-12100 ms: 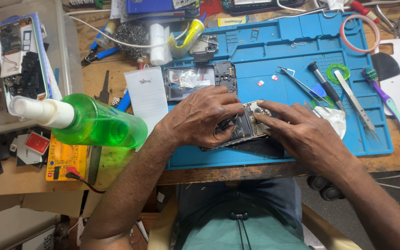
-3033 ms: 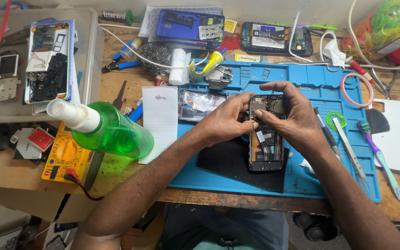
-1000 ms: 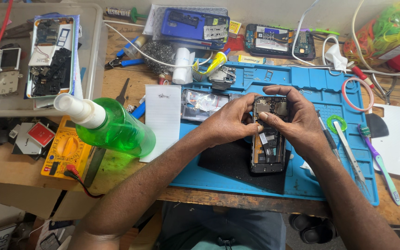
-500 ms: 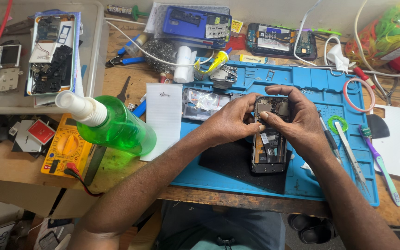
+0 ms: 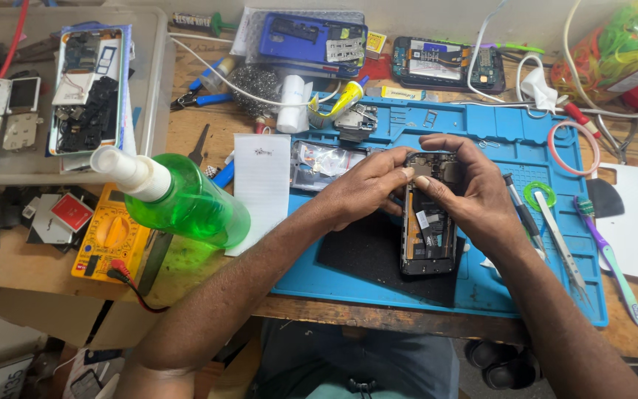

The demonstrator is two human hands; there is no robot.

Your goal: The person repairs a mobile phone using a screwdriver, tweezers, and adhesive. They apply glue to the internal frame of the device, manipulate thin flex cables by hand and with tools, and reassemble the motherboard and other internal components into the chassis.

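Observation:
An opened phone [image 5: 428, 236] with its back off lies upright on the blue repair mat [image 5: 481, 133], over a dark patch of the mat. My left hand [image 5: 367, 188] grips its upper left edge, fingertips on the top of the board. My right hand [image 5: 470, 185] curls over the phone's upper right, thumb and fingers pinching at the top of the circuit board. Both hands meet over the phone's upper end, and what lies under the fingertips is hidden.
A green spray bottle [image 5: 179, 203] lies at the left beside a yellow multimeter [image 5: 108, 236]. Tweezers [image 5: 559, 247], a screwdriver [image 5: 518, 210] and a purple toothbrush [image 5: 607, 255] lie right of the phone. Other phone bodies [image 5: 311, 41] and a grey parts tray [image 5: 53, 96] sit at the back.
Over twelve seconds the phone was turned from lying near the mat's front edge to standing lengthwise. In the last second both hands stay at its top, barely shifting.

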